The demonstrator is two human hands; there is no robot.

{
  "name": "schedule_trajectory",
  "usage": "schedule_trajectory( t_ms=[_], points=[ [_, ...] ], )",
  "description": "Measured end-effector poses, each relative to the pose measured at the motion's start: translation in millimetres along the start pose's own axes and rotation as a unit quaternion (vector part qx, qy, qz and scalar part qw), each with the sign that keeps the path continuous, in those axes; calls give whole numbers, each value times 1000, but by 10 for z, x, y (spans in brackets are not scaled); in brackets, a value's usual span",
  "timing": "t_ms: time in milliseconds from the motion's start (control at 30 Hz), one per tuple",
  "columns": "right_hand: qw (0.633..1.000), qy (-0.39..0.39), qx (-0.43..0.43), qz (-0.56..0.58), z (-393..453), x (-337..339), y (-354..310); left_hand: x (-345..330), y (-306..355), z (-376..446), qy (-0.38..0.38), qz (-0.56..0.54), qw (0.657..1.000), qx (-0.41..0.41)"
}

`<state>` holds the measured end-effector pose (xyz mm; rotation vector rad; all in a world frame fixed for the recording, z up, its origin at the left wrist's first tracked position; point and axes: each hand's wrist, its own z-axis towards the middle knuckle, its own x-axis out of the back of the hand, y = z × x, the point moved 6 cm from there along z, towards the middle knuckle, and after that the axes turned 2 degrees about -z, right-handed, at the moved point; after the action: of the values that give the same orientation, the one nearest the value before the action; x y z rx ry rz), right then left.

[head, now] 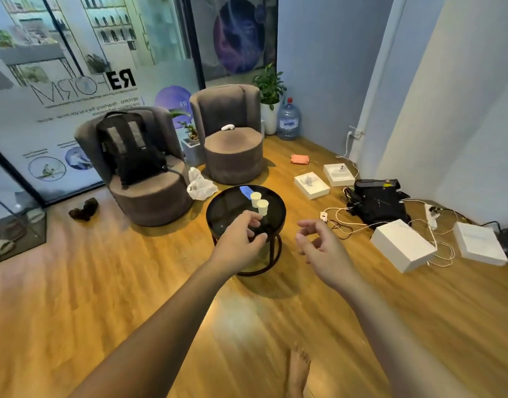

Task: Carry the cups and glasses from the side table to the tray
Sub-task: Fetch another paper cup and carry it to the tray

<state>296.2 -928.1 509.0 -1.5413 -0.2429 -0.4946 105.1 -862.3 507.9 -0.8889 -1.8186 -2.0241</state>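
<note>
A round black side table with a glossy top stands on the wooden floor ahead of me. Two small white paper cups stand on its far right part, one behind the other. My left hand is stretched out over the table's near edge, fingers loosely curled and holding nothing, just short of the nearer cup. My right hand hovers to the right of the table with its fingers relaxed, also holding nothing. No tray is in view.
Two grey round armchairs stand behind the table, the left one holding a black backpack. A white plastic bag lies between them. White boxes, cables and a black bag crowd the floor at right. My bare foot shows below.
</note>
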Motion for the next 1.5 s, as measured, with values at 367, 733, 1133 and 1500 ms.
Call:
schedule_trajectory(
  t_ms=[367, 733, 1133, 1500],
  points=[
    [997, -77, 1, -13, 2557, 105, 425, -333, -182, 2471, 9, -38, 997, 74],
    [990, -125, -63, -34, 4095, -396, 1144, -789, -1352, 3834, 0, -26, 981, 191],
    [961, -157, -217, -65, 5713, -1556, 2693, -1426, -3142, 5644, -117, 41, 957, 263],
    [927, -234, -226, -185, 6510, -2505, 3923, -2397, -4531, 6095, -214, 25, 906, 365]
  ],
)
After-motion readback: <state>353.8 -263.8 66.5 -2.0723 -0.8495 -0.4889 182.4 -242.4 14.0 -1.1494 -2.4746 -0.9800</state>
